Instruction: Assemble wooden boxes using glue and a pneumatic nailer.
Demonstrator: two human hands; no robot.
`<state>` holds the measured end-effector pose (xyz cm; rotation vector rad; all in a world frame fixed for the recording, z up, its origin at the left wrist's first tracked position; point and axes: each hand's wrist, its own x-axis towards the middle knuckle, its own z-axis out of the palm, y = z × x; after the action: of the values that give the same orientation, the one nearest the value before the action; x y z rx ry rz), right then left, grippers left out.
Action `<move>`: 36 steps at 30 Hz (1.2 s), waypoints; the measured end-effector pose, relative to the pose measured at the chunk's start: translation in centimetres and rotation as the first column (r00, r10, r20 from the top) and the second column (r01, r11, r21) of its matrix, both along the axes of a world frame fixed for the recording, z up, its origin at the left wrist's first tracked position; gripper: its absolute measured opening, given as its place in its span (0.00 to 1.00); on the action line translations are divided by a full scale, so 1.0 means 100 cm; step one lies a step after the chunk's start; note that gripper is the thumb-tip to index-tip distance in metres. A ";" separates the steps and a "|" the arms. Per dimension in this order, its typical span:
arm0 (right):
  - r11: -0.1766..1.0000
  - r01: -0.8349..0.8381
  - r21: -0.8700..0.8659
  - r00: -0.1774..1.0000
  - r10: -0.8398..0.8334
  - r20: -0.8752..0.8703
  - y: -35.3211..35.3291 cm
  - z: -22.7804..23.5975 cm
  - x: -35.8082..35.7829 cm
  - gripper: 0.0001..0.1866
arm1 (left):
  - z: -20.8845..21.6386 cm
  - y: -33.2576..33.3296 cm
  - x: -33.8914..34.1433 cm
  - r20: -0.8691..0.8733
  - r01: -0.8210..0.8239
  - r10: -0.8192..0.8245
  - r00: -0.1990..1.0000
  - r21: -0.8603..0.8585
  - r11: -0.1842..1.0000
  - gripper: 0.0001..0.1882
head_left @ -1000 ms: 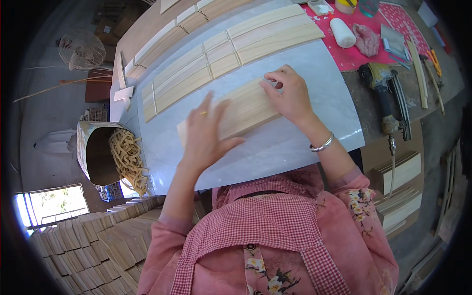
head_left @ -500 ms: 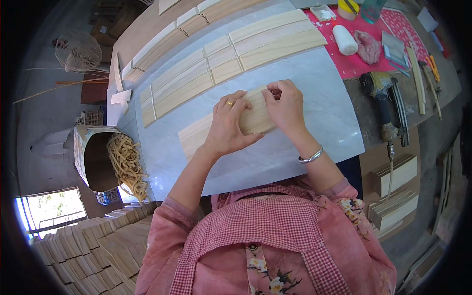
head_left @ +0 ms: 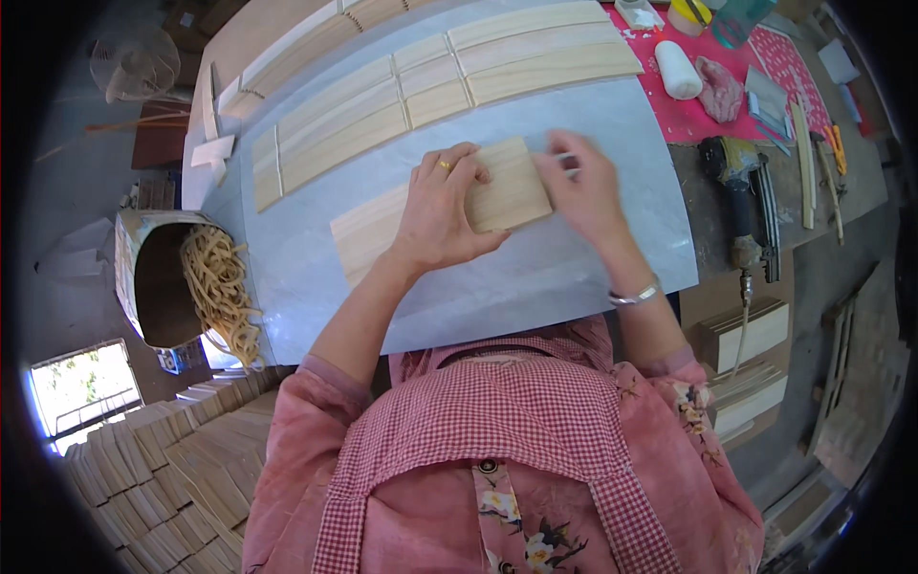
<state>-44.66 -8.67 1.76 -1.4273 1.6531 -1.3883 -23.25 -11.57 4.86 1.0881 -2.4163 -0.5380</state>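
At the frame's centre, the left hand (head_left: 442,212) grips a wooden board (head_left: 517,187); just right, the blurred right hand (head_left: 591,196) pinches a small pale object (head_left: 572,173).

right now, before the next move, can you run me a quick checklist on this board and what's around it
1. Wooden board steadied: ok, the left hand spans its width, thumb at the near long edge.
2. Right hand clear of the board's right end: cannot tell, it is blurred close beside that end.
3. Small pale thing at the right fingers identified: cannot tell, too blurred.
4. Board clear of the grooved panels: ok, a strip of the pale sheet shows between them.
5. Nail gun away from the board: ok, it lies off to the right, beyond the sheet.
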 end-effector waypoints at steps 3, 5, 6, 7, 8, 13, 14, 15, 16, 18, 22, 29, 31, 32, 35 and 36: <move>0.975 0.214 -0.056 0.923 -0.220 -0.316 0.035 0.012 -0.076 0.22 | 0.005 0.008 0.004 0.010 -0.033 0.033 0.999 0.010 0.999 0.31; 0.955 0.269 -0.124 0.725 -0.285 -0.627 0.058 0.013 -0.138 0.23 | 0.004 0.017 0.012 0.041 -0.126 0.124 0.991 0.052 0.991 0.31; 0.934 0.321 -0.158 0.578 -0.325 -0.748 0.070 0.012 -0.166 0.23 | 0.006 0.021 0.014 0.058 -0.163 0.159 0.986 0.071 0.984 0.32; 0.926 0.374 -0.053 0.545 -0.265 -0.796 0.086 0.016 -0.187 0.25 | 0.007 0.023 0.013 0.076 -0.195 0.189 0.979 0.087 0.977 0.32; 0.931 0.360 -0.055 0.536 -0.255 -0.805 0.093 0.015 -0.198 0.25 | 0.008 0.026 0.013 0.062 -0.207 0.202 0.977 0.094 0.974 0.32; 0.858 0.437 0.271 0.611 -0.062 -0.789 0.099 -0.005 -0.229 0.28 | 0.004 0.025 0.010 0.086 -0.194 0.201 0.976 -0.083 0.978 0.30; 0.851 0.451 0.269 0.601 -0.066 -0.797 0.097 -0.006 -0.232 0.28 | 0.003 0.024 0.008 0.078 -0.193 0.201 0.976 -0.100 0.976 0.30; 0.845 0.464 0.267 0.591 -0.071 -0.803 0.094 -0.008 -0.234 0.28 | 0.003 0.023 0.006 0.073 -0.194 0.203 0.976 -0.119 0.974 0.29; 0.838 0.477 0.264 0.581 -0.076 -0.810 0.091 -0.009 -0.236 0.29 | 0.002 0.022 0.005 0.067 -0.194 0.204 0.977 -0.138 0.971 0.29; 0.835 0.488 0.254 0.557 -0.074 -0.827 0.084 -0.007 -0.243 0.29 | -0.001 0.021 0.002 0.044 -0.206 0.215 0.976 -0.152 0.967 0.28; 0.692 0.534 0.486 0.657 0.022 -0.753 0.070 0.006 -0.264 0.26 | -0.008 0.022 -0.004 -0.040 -0.233 0.231 0.972 -0.055 0.971 0.26; 0.646 0.504 0.573 0.761 -0.019 -0.648 0.065 0.100 -0.170 0.19 | -0.014 0.020 -0.004 -0.072 -0.261 0.256 0.964 -0.076 0.962 0.25; 0.714 0.372 0.594 0.817 0.052 -0.575 0.072 0.117 -0.148 0.17 | -0.013 0.021 -0.003 -0.062 -0.274 0.269 0.961 -0.087 0.958 0.25; 0.741 0.302 0.600 0.840 0.091 -0.536 0.075 0.124 -0.134 0.16 | -0.014 0.021 -0.004 -0.056 -0.279 0.275 0.960 -0.092 0.956 0.25; 0.834 0.103 0.542 0.909 0.143 -0.392 0.084 0.145 -0.071 0.13 | -0.014 0.021 -0.004 -0.059 -0.287 0.282 0.958 -0.107 0.952 0.26; 0.850 0.028 0.527 0.921 0.182 -0.343 0.086 0.149 -0.057 0.13 | -0.015 0.022 -0.004 -0.055 -0.289 0.284 0.957 -0.118 0.950 0.26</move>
<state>-50.38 -0.04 16.65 -1.4596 1.9879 -0.5442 -23.66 -9.39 3.38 1.3306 -2.1745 -0.3023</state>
